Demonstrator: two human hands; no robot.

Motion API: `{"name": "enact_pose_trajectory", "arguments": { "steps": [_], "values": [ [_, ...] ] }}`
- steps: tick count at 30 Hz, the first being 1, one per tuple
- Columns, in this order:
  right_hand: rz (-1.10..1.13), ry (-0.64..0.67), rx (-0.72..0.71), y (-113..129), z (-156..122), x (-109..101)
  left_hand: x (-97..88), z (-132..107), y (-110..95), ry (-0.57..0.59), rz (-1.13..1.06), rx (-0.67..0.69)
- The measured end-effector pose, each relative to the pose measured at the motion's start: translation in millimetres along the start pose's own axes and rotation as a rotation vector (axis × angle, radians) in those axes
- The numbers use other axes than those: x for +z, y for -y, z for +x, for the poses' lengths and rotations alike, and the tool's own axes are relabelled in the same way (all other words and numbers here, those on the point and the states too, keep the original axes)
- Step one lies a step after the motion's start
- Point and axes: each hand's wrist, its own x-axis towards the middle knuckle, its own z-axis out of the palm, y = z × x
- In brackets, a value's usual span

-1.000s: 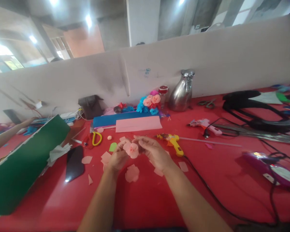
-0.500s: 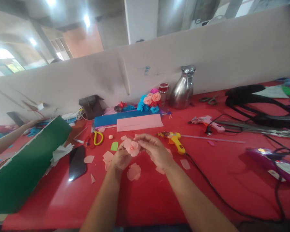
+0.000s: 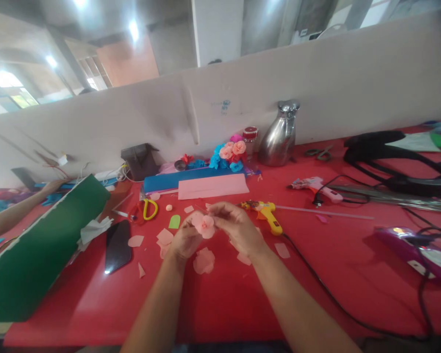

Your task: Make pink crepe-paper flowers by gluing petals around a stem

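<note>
Between my two hands is a pink paper flower [image 3: 206,225], its layered petals facing me. My left hand [image 3: 185,240] is closed on the flower from the left and below. The fingers of my right hand [image 3: 235,225] pinch its right edge. On the red table [image 3: 220,309] under my hands lies a cluster of pink paper petals [image 3: 204,261]. More cut petals [image 3: 164,237] lie left of my left hand, near a green rounded paper piece [image 3: 174,221]. A yellow glue gun [image 3: 266,215] rests just beyond my right hand.
Yellow-handled scissors [image 3: 150,209] and a dark phone [image 3: 118,246] lie left, beside a green board [image 3: 47,250]. Behind are folded pink paper [image 3: 213,186], a paper flower bunch [image 3: 230,153] and a steel jug [image 3: 280,135]. A black cord [image 3: 316,279] crosses the right side. Another person's arm [image 3: 18,211] reaches in at far left.
The paper flower has shifted slightly to the right and turned a little in my fingers. Both my hands stay nearly in place. The other person's arm has moved slightly.
</note>
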Motion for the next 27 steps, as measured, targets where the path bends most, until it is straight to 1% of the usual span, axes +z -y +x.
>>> {"name": "enact_pose_trajectory", "arguments": {
  "steps": [5,8,10,11,14,16,20,23,27],
  "values": [
    [0.079,-0.031,0.020,-1,3,-4,0.4,2,2,0.020,-0.084,-0.018],
    [0.079,-0.113,0.035,-3,6,-6,2.5,3,2,-0.003,-0.122,-0.019],
    [0.011,-0.166,0.053,-4,7,-5,3.9,3,2,-0.031,-0.144,-0.012],
    [-0.037,-0.166,0.061,-5,7,-4,4.5,4,2,-0.042,-0.160,-0.009],
    [-0.200,-0.095,0.045,-8,7,0,5.7,5,3,-0.071,-0.219,-0.029],
    [-0.335,-0.087,-0.017,-12,7,1,6.8,6,5,-0.092,-0.254,-0.071],
    [-0.574,-0.139,-0.182,-21,9,-2,11.0,8,10,-0.139,-0.352,-0.135],
    [-0.656,-0.153,-0.219,-26,10,-4,14.2,9,13,-0.148,-0.412,-0.161],
    [-0.702,-0.172,-0.183,-29,11,-6,16.5,9,13,-0.144,-0.417,-0.168]
  ]
}}
